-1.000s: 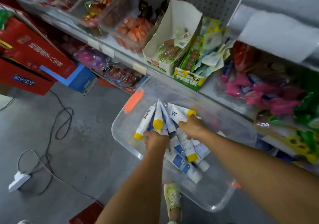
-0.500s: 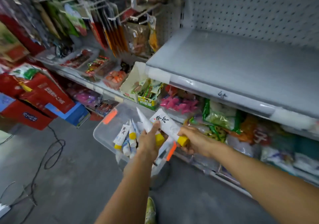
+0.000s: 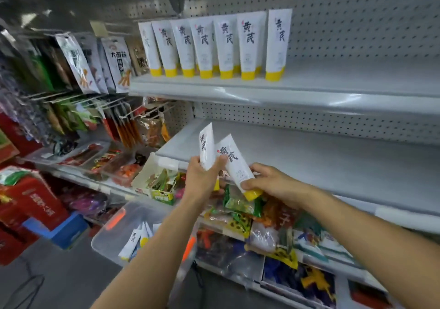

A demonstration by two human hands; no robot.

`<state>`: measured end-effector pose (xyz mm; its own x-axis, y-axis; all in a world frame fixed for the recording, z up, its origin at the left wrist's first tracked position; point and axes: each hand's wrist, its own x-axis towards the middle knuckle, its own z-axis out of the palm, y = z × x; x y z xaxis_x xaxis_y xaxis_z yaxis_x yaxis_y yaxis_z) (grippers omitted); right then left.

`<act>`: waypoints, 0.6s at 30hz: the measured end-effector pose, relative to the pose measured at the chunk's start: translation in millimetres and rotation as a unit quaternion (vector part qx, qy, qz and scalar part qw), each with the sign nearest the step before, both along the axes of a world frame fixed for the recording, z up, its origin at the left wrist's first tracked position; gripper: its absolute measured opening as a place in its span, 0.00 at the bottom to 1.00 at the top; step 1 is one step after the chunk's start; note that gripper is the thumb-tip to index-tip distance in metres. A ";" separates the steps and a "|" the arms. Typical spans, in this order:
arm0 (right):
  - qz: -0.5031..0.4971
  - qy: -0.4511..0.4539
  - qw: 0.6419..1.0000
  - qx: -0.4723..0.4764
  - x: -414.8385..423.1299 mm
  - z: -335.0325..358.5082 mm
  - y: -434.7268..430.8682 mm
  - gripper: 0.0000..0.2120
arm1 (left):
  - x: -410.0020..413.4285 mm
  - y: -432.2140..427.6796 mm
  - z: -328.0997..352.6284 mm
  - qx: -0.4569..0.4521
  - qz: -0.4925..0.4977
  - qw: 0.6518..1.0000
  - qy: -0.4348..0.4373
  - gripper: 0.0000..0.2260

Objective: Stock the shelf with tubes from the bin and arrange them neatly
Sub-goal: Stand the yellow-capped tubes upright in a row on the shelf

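Left hand [image 3: 202,177] grips the upright tube [image 3: 206,145], right hand [image 3: 276,185] grips the tilted tube [image 3: 234,163] near its yellow cap, both in front of the middle shelf [image 3: 321,166]. A tube row [image 3: 226,47] stands on the far upper shelf [image 3: 345,80]; the bin [image 3: 104,244] sits near, low left.

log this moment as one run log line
left hand: grips one tube | right hand: grips second tube, yellow cap down | top shelf: row of tubes standing on caps | bin: more tubes inside

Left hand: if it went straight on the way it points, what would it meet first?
Likely the tube in the right hand, close beside the left hand; beyond, the middle shelf. Depth unclear.
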<state>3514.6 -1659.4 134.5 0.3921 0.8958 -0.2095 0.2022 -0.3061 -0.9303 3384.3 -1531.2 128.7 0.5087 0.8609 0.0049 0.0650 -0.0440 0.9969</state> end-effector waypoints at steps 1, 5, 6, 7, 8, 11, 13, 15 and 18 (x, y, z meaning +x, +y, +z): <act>-0.018 0.011 1.000 0.021 4.0 10.8 -5.0 0.17 | 5.2 -3.4 11.6 0.007 -0.010 1.000 -0.009 0.20; -0.089 0.034 0.987 0.128 24.2 55.7 -22.0 0.15 | 30.7 -16.3 56.2 -0.024 -0.047 0.996 -0.066 0.17; -0.102 0.029 0.983 0.152 29.4 68.2 -24.9 0.15 | 38.0 -19.5 66.9 -0.046 -0.061 0.993 -0.086 0.18; -0.117 0.019 0.977 0.174 34.5 80.8 -27.1 0.14 | 45.3 -21.9 76.6 -0.055 -0.071 0.991 -0.098 0.17; -0.135 0.005 0.971 0.195 39.9 93.3 -28.8 0.14 | 52.7 -24.0 85.4 -0.050 -0.076 0.990 -0.105 0.16; -0.186 -0.063 0.950 0.244 58.1 129.6 -31.7 0.17 | 71.6 -26.2 107.3 0.015 -0.090 0.988 -0.121 0.11; -0.211 -0.101 0.936 0.264 72.5 150.5 -30.3 0.21 | 81.9 -23.9 117.9 0.059 -0.098 0.985 -0.126 0.13; -0.243 -0.133 0.923 0.267 89.3 166.3 -25.6 0.23 | 93.1 -17.2 126.9 0.096 -0.086 0.984 -0.125 0.17; -0.288 -0.184 0.908 0.240 116.6 178.8 -15.6 0.24 | 110.2 -8.1 140.3 0.149 -0.070 0.979 -0.120 0.19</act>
<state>3631.2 -1675.0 313.3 0.7890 0.4728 0.3924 0.4624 -0.0362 -0.8860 3494.5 -1539.3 269.0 0.5758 0.7248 0.3784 -0.1962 -0.3267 0.9245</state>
